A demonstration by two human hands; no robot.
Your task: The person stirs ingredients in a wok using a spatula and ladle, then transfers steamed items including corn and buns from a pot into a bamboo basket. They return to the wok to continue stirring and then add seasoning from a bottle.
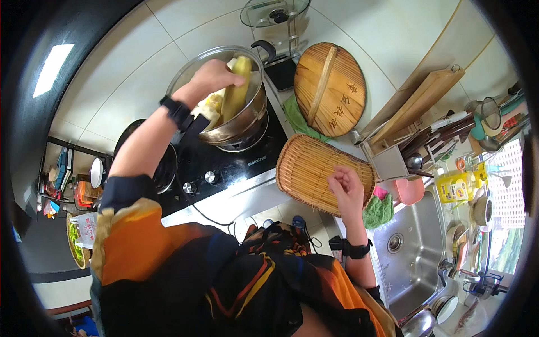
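Note:
Over the stove, my left hand (214, 78) reaches into a metal steamer pot (236, 130) and grips a long yellow-green ear of corn (236, 94), standing at a slant against the inner wall. Pale, lumpy food (208, 110) with a patch of yellow lies beside the corn, partly hidden by my wrist. My right hand (347, 187) is over the right part of a woven bamboo tray (313, 168), its fingers curled in with nothing seen in them. The tray bridges the counter's front edge, and no food shows on its slats.
A round wooden lid (330, 88) leans on the wall behind the tray. Right of it stand cutting boards (417, 105) and a knife holder (387, 162). A steel sink (410, 252) is at right, with a green cloth (377, 212) by its rim. A dark pan (166, 168) sits left on the black hob (236, 168).

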